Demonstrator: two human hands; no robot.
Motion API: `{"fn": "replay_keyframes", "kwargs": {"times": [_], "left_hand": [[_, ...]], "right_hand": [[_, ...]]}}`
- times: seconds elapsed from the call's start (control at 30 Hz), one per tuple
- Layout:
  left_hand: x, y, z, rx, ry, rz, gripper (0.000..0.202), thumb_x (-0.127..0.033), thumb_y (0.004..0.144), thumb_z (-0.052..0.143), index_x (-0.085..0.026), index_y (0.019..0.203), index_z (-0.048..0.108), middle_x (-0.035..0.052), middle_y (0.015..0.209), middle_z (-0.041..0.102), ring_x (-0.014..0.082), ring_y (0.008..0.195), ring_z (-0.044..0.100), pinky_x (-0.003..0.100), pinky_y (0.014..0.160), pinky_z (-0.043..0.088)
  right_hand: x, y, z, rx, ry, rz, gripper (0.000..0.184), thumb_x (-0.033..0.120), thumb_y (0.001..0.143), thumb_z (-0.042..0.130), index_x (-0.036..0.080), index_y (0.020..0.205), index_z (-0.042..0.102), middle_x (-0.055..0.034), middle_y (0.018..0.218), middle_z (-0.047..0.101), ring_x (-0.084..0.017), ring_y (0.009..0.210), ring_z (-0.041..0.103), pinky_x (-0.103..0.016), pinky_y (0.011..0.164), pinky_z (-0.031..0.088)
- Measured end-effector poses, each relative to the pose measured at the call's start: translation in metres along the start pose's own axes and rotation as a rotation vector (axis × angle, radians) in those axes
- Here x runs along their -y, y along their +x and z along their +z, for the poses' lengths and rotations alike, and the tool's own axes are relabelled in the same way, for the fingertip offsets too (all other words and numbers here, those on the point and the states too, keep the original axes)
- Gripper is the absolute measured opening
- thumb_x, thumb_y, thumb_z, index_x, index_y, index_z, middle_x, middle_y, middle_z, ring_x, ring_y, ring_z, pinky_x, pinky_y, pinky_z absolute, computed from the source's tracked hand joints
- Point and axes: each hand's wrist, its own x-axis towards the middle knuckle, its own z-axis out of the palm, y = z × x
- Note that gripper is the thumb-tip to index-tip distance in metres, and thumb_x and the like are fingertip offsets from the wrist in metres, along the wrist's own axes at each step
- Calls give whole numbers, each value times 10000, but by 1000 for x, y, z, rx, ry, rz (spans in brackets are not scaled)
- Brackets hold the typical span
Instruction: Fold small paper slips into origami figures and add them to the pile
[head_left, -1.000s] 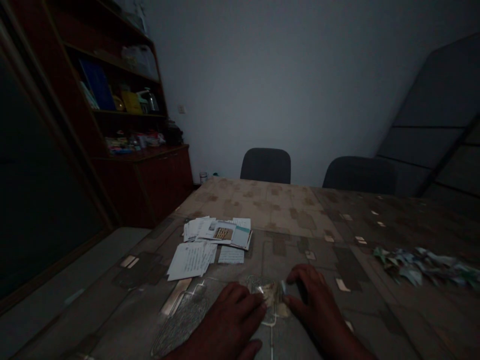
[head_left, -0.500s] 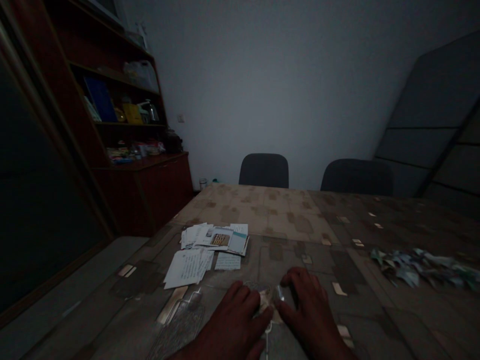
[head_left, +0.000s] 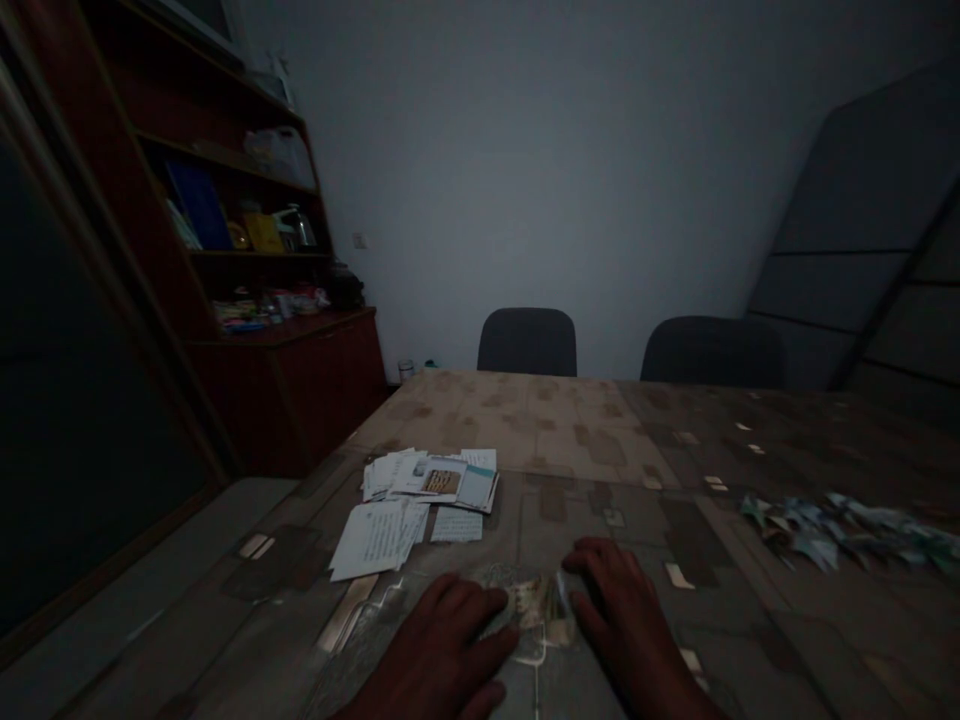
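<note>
A small folded piece of printed paper with tan and white parts stands partly raised on the table in front of me. My left hand is just left of it, fingers apart and low over the tabletop, with nothing in it. On the other side is my right hand, its thumb and forefinger apart beside the paper's right edge. Whether those fingertips still touch that edge is hard to see in the dim light. Beyond my left hand lie loose printed sheets and cards, some overlapping, one with a brown picture.
A row of folded paper pieces lies on the patterned tablecloth at the right. Two grey chairs stand behind the far edge. At the left is a red-brown cabinet with filled shelves.
My left hand has drawn back to the left from the folded paper. My right hand has shifted slightly right, and the paper between them shows more openly.
</note>
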Motion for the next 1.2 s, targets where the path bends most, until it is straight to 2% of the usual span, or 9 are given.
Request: {"fn": "replay_keyframes", "kwargs": {"times": [0.3, 0.43, 0.6, 0.67, 0.73, 0.8, 0.87, 1.03, 1.2], "left_hand": [[6, -12, 12, -89, 130, 39, 396, -206, 857, 573, -294, 1242, 545, 54, 1260, 623, 223, 1041, 585, 406, 957, 451], [10, -16, 25, -118, 145, 30, 401, -244, 852, 596, -302, 1245, 544, 53, 1249, 632, 222, 1043, 589, 399, 962, 448], [16, -13, 21, -131, -60, 33, 445, -185, 821, 597, -299, 1248, 547, 61, 1238, 638, 224, 1024, 607, 365, 910, 479], [13, -3, 9, -94, -272, -71, 460, -136, 801, 598, -291, 1233, 559, 62, 1213, 650, 220, 1045, 607, 337, 910, 477], [6, 14, -3, -139, -517, -306, 370, -113, 764, 617, -246, 1110, 614, 68, 1111, 679, 222, 1005, 620, 320, 884, 480], [-3, 34, -10, -203, -778, -589, 189, -76, 705, 609, -190, 855, 614, 38, 834, 682, 191, 798, 637, 262, 708, 493], [-10, 52, -10, -269, -984, -771, 158, -96, 662, 630, -184, 771, 555, -11, 661, 615, 153, 624, 587, 220, 560, 440], [-16, 61, 4, -438, -1165, -834, 141, -134, 620, 671, -173, 694, 557, -22, 626, 595, 138, 594, 557, 218, 558, 418], [-17, 44, 9, -411, -1151, -806, 50, -140, 669, 662, -168, 689, 625, 3, 663, 633, 164, 657, 591, 233, 607, 449]], "right_hand": [[18, 3, -3, -4, 15, -6, 83, 184, 845, 572, 218, 888, 634, -72, 1025, 623, -278, 984, 556, -438, 860, 398], [19, 3, -1, 32, 76, -35, 250, 241, 964, 399, 214, 827, 606, -45, 898, 640, -238, 874, 576, -406, 811, 391], [16, 6, 6, 46, 140, 12, 94, 198, 798, 599, 191, 704, 599, -18, 741, 617, -227, 771, 582, -341, 735, 393], [17, 8, 6, 25, 279, 78, 113, 229, 799, 574, 184, 698, 598, -6, 701, 584, -207, 712, 570, -305, 675, 397], [19, 9, 5, 5, 467, 153, 177, 309, 809, 556, 181, 692, 589, 11, 654, 544, -185, 647, 540, -272, 604, 385], [22, 9, 3, -20, 643, 205, 239, 383, 790, 572, 180, 663, 575, 29, 604, 511, -165, 596, 506, -250, 558, 365], [25, 7, 2, -46, 766, 233, 274, 422, 757, 613, 178, 636, 573, 39, 571, 500, -150, 561, 484, -237, 535, 355], [28, 1, 0, -93, 867, 249, 274, 430, 726, 678, 181, 634, 610, 39, 563, 527, -143, 542, 498, -228, 524, 375], [26, -5, -4, -162, 713, 51, 193, 367, 764, 673, 202, 665, 663, 5, 659, 592, -170, 629, 563, -251, 590, 432]]}}
